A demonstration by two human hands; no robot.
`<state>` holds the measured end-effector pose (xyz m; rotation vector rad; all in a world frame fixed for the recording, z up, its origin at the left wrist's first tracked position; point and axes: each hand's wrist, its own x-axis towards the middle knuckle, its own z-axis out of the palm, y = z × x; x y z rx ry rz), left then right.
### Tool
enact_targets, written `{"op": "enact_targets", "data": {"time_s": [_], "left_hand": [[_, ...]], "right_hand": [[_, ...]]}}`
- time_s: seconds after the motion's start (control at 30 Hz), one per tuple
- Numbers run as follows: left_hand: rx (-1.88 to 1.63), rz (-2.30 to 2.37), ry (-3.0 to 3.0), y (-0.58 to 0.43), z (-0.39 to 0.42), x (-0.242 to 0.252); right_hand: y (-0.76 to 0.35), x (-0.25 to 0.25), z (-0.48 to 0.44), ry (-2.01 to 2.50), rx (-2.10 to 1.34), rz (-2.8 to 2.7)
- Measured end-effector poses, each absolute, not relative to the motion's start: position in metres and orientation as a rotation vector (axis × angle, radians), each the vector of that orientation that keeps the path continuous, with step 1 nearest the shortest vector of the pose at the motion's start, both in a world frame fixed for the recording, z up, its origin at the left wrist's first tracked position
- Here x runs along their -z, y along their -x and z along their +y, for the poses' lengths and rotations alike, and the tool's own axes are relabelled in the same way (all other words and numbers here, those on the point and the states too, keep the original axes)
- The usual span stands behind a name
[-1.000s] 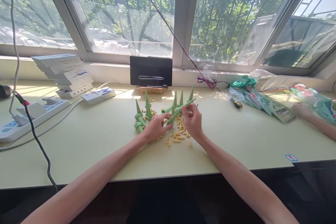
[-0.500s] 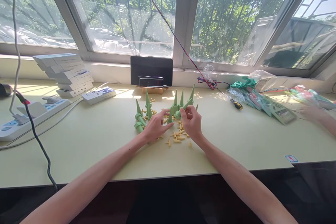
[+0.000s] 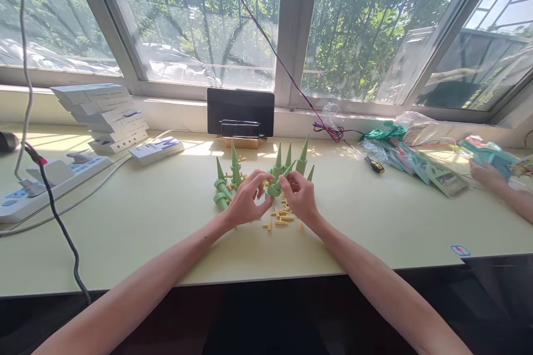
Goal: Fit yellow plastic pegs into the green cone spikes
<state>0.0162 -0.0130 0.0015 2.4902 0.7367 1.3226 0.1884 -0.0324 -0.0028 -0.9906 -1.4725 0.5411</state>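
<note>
In the middle of the table, my right hand (image 3: 300, 195) pinches a tilted green cone-shaped plastic spike (image 3: 275, 187), its tip pointing up and right. My left hand (image 3: 249, 199) curls around the collar end of this spike, thumb below and fingers above; the exact contact is partly hidden. Behind my hands several more green spikes (image 3: 303, 156) stand upright. Beside my left hand a few collared green spikes (image 3: 220, 199) lie tilted. Small yellow T-shaped pieces (image 3: 281, 222) are scattered under and in front of my hands.
A dark tablet (image 3: 240, 108) leans on a stand by the window. Left are stacked white boxes (image 3: 109, 116), a single box (image 3: 156, 150) and a power strip (image 3: 54, 188). Right lie a yellow-black tool (image 3: 375, 165) and plastic packets (image 3: 441, 175). Another person's hand (image 3: 489, 177) holds a packet.
My right hand has brought the tilted green spike left and slightly down, to my left hand's fingers. At far right, the other person's hand has lifted a packet.
</note>
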Motion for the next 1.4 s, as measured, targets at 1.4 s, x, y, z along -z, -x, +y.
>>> {"op": "enact_targets", "data": {"time_s": [1.4], "left_hand": [[-1.758, 0.99, -2.414, -0.017, -0.012, -0.003]], "right_hand": [[-0.166, 0.018, -0.04, 0.992, -0.34, -2.335]]}}
